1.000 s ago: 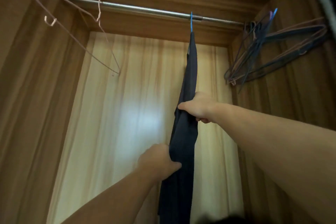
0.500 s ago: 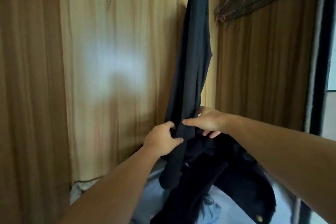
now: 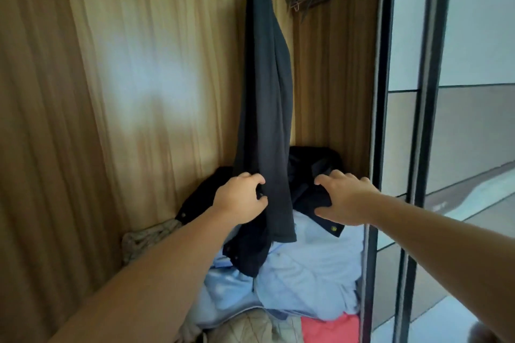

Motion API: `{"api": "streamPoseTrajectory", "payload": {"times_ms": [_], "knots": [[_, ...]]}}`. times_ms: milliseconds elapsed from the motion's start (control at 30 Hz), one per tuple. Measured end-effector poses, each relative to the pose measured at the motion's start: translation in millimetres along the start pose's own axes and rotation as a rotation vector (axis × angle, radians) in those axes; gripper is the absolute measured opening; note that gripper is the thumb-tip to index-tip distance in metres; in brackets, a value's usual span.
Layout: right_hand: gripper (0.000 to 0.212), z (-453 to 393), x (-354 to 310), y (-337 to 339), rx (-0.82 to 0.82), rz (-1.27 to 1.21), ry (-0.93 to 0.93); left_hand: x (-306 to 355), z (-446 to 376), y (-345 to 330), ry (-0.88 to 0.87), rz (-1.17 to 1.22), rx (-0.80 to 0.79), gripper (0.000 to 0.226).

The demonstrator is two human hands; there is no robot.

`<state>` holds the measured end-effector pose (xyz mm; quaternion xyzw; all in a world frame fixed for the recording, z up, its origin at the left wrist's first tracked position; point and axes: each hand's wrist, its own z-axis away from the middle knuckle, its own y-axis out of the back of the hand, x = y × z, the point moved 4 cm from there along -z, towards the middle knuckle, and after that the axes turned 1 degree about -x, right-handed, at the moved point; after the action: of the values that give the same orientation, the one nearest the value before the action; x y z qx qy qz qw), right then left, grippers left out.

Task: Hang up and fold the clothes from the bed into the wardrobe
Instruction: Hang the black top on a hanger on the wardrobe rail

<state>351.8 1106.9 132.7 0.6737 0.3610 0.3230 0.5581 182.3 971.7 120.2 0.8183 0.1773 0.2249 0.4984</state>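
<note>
Wardrobe [image 3: 69,120] fills the frame, a dark garment [image 3: 264,92] hanging at centre over a pile [image 3: 306,264], so the left hand [image 3: 237,200], its grip pinching the hem, could tug it down while the right hand [image 3: 345,198] spreads empty.

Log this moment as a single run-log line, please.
stage: straightening hung garment | left hand: grips dark hanging garment | right hand: open, beside garment | below: dark jacket on light blue clothes
</note>
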Motion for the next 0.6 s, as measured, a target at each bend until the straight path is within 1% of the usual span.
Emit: {"api": "streamPoseTrajectory", "payload": {"times_ms": [133,267,367,433,533,600], "knots": [[0.071,58.3,22.4,-3.9,0.007,0.006,-0.119,53.3,21.8,-0.7,-0.202,-0.113,-0.162,0.037],[0.069,125.7,48.6,-10.6,0.045,-0.014,-0.287,97.3,34.3,-19.1,-0.339,-0.023,-0.208,0.041],[0.069,184.6,67.4,-26.6,-0.003,0.047,-0.468,131.5,50.2,-47.9,-0.536,-0.008,-0.300,0.047],[0.067,228.4,73.4,-42.1,-0.035,0.045,-0.633,155.5,65.0,-66.3,-0.683,-0.005,-0.357,0.054],[0.070,289.2,59.8,-64.0,-0.085,0.015,-0.835,185.6,97.5,-86.3,-0.863,0.061,-0.399,0.061],[0.075,327.4,41.4,-69.2,-0.127,-0.020,-0.942,201.4,127.2,-97.4,-0.943,0.115,-0.440,0.060]]}}
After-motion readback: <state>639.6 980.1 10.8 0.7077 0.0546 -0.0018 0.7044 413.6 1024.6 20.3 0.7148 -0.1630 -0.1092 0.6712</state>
